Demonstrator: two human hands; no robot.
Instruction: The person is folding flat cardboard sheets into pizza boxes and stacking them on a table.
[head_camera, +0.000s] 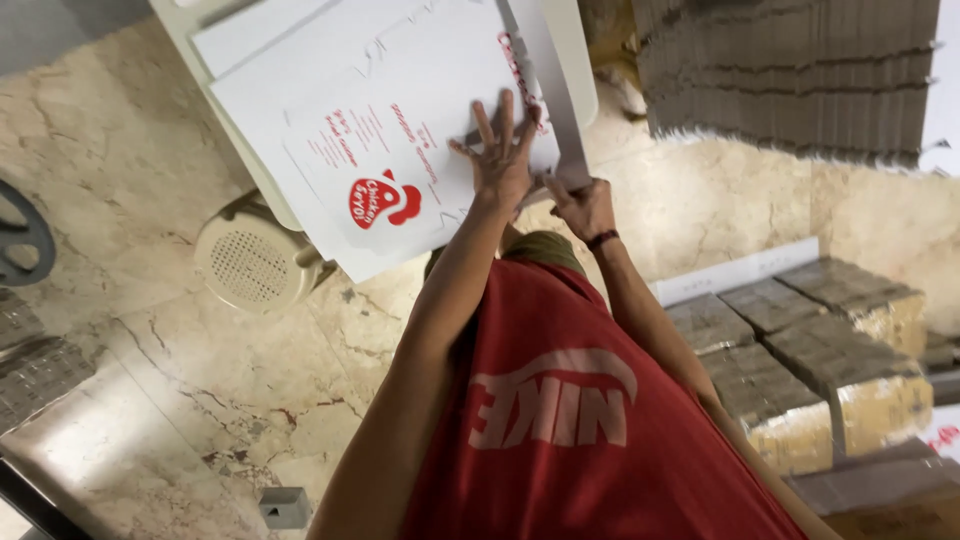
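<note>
Far left on the marble floor (130, 160) lay part of a dark wheel-like ring (22, 235), then a round cream perforated disc (252, 262), maybe a fan or speaker, just under the edge of a pale table (585, 70). On that table sat a flat white carton blank (400, 130) w/ red print and a round red logo, unfolded, overhanging the near edge. Left hand (500, 155) was pressed flat on the sheet, fingers spread apart and holding nothing, prob. to pin the blank down so it wouldn't slide. Just beside it, right hand (583, 205), dark band at the wrist, was closed on the sheet's side flap (545, 95), which stood up from the board, so it looked like a crease being bent against the pinned part. Person wore a red top. Upper right: tall stack of grey flat blanks (790, 70). Lower right, on the floor: wrapped bundles (830, 370) of more blanks, near to hand.
</note>
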